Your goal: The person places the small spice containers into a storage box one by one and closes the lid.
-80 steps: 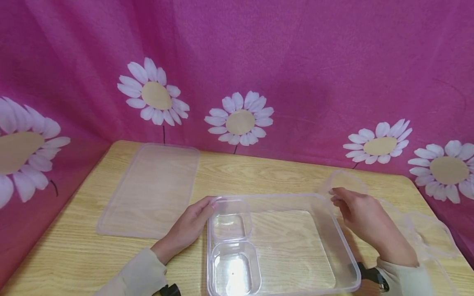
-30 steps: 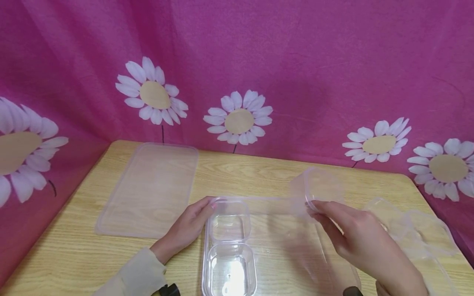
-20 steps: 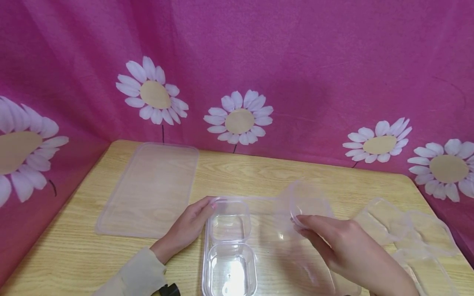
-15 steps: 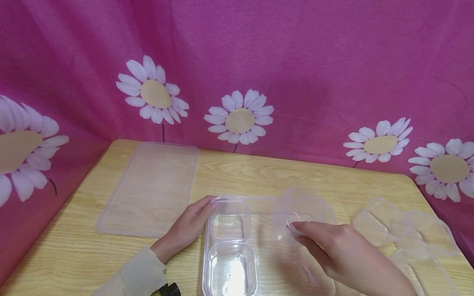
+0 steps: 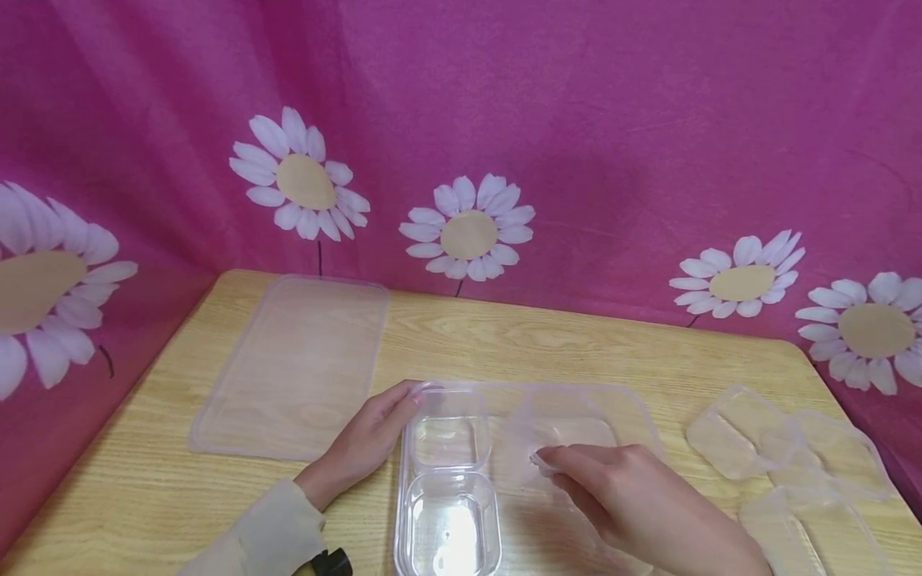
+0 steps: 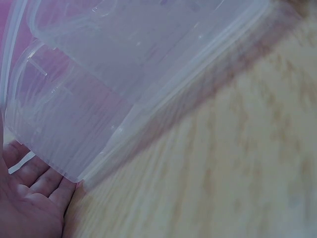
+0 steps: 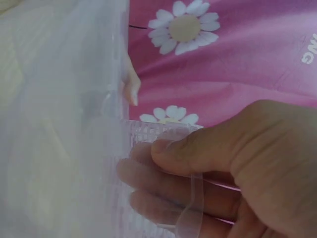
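The small clear container [image 5: 558,428] is in my right hand [image 5: 637,500], its wall clamped between thumb and fingers. Seen from my head it lies over the bare part of the large clear tray [image 5: 400,512]; with so much see-through plastic, I cannot tell whether its base touches the tray floor. I judge this to be the setting-in, and the way to do it well is to keep the pinch light and high on the wall, level the base, then let it down flat, so my fingertips don't end up trapped between plastic and plastic.

The far small container [image 5: 446,444] and the near small container [image 5: 451,524] stand in a column along the tray's left wall. Their straight sides are my guide: I'd line the new one up with them rather than push it hard against them, which could shift both.

My left hand [image 5: 367,440] grips the tray at its far left corner, thumb by the rim. That hold is worth keeping firm, since a light tray could slide on the worktop [image 5: 504,328].

Farther out, a flat clear lid [image 5: 295,368] lies towards the worktop's far left corner, and some clear squarish pieces [image 5: 742,432] overlap near its right edge, out of my elbow's way, I hope.
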The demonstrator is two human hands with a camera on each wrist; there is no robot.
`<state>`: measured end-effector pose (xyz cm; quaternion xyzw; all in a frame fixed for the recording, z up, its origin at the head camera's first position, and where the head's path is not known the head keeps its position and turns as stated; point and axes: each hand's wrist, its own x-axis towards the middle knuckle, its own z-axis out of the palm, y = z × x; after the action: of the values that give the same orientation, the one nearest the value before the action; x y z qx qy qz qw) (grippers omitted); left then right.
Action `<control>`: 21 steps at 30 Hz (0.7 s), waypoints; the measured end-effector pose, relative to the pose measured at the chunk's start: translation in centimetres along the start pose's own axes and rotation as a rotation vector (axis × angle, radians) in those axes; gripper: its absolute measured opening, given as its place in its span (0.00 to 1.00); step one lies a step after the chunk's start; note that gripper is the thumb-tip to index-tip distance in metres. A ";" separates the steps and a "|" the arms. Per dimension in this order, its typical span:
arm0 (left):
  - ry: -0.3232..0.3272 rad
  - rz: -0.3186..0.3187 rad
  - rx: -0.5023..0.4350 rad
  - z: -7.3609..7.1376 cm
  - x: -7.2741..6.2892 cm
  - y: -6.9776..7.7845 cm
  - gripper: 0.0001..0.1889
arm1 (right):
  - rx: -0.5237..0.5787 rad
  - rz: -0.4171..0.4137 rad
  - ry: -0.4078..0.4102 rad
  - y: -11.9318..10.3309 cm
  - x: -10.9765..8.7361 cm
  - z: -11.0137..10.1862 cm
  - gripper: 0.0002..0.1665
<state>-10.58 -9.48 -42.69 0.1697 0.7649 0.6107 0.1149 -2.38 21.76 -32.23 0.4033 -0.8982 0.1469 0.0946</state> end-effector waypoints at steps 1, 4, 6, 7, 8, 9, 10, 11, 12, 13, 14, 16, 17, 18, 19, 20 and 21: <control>0.001 0.001 0.002 0.0 0.0 0.0 0.20 | 0.005 -0.001 -0.002 0.0 0.0 0.2 0.22; 0.003 -0.009 0.004 0.0 0.0 0.1 0.20 | -0.015 -0.013 0.003 -0.1 0.2 0.7 0.21; 0.003 -0.018 0.001 0.0 0.0 0.2 0.20 | -0.011 -0.008 -0.006 -0.2 0.3 0.9 0.23; 0.005 -0.022 0.000 0.0 0.0 0.2 0.20 | -0.003 -0.005 -0.015 -0.2 0.4 1.0 0.23; 0.003 -0.023 0.000 0.0 0.0 0.2 0.20 | 0.009 0.005 -0.029 -0.3 0.4 1.1 0.23; 0.002 -0.025 0.000 0.0 0.0 0.2 0.20 | 0.018 0.011 -0.040 -0.3 0.5 1.3 0.23; 0.003 -0.025 -0.001 0.0 0.0 0.2 0.20 | 0.020 0.010 -0.044 -0.3 0.5 1.4 0.22; 0.004 -0.025 -0.002 0.0 0.0 0.2 0.20 | 0.020 0.008 -0.048 -0.3 0.6 1.4 0.20; 0.003 -0.027 -0.004 0.0 0.0 0.2 0.20 | 0.020 0.006 -0.052 -0.3 0.6 1.5 0.20; 0.002 -0.028 -0.004 0.0 0.0 0.2 0.20 | 0.017 0.002 -0.051 -0.2 0.7 1.6 0.19; 0.002 -0.030 -0.003 0.0 0.0 0.2 0.20 | 0.013 -0.003 -0.050 -0.2 0.7 1.7 0.19; 0.005 -0.032 -0.003 0.0 0.0 0.1 0.20 | 0.008 -0.009 -0.045 -0.1 0.8 1.9 0.19; 0.004 -0.028 -0.001 0.0 0.0 0.1 0.20 | 0.012 -0.007 -0.047 -0.1 0.8 1.9 0.19; 0.005 -0.028 0.001 0.0 0.0 0.1 0.20 | 0.023 -0.004 -0.052 -0.1 0.8 2.0 0.20; 0.005 -0.029 0.002 0.0 0.0 0.1 0.20 | 0.029 -0.003 -0.054 0.0 0.8 2.0 0.20; 0.007 -0.029 0.001 0.0 0.0 0.1 0.20 | 0.033 -0.004 -0.056 0.0 0.8 2.1 0.20; 0.005 -0.030 -0.001 0.0 0.0 0.1 0.20 | 0.037 -0.004 -0.060 0.0 0.9 2.1 0.19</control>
<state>-10.57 -9.42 -42.56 0.1564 0.7674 0.6097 0.1222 -3.07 20.46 -33.95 0.4111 -0.8969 0.1512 0.0606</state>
